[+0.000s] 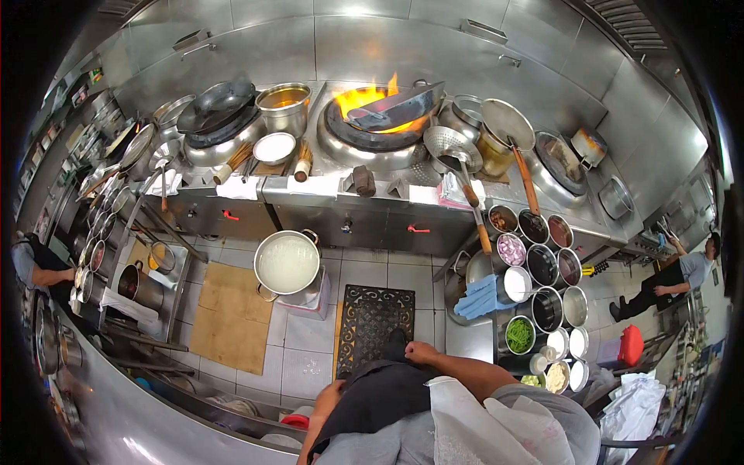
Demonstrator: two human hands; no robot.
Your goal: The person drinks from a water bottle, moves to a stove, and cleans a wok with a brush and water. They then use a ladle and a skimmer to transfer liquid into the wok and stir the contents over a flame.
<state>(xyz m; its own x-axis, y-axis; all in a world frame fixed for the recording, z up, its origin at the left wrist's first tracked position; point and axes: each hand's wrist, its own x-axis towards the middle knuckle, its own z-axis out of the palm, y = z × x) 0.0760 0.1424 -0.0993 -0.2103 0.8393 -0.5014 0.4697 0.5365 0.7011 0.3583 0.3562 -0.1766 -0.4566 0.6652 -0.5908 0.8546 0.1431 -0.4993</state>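
My right hand [421, 353] hangs in front of the dark apron [380, 403], fingers curled in, with nothing visible in it. On the other side my left hand [328, 397] is low against the apron's edge; its fingers are mostly hidden. Both hands are well away from the stove. A wok [399, 108] rests tilted on the middle burner [372, 151], with tall orange flames [360, 99] rising around it. Below me a patterned black mat [376, 310] covers part of the tiled floor.
A large pot of pale liquid [287, 263] stands left of the mat. Ladles and a round strainer [452, 146] lean at the stove's right. Several ingredient containers [546, 308] and a blue cloth [484, 297] crowd the right counter. Co-workers [682, 271] stand at both sides.
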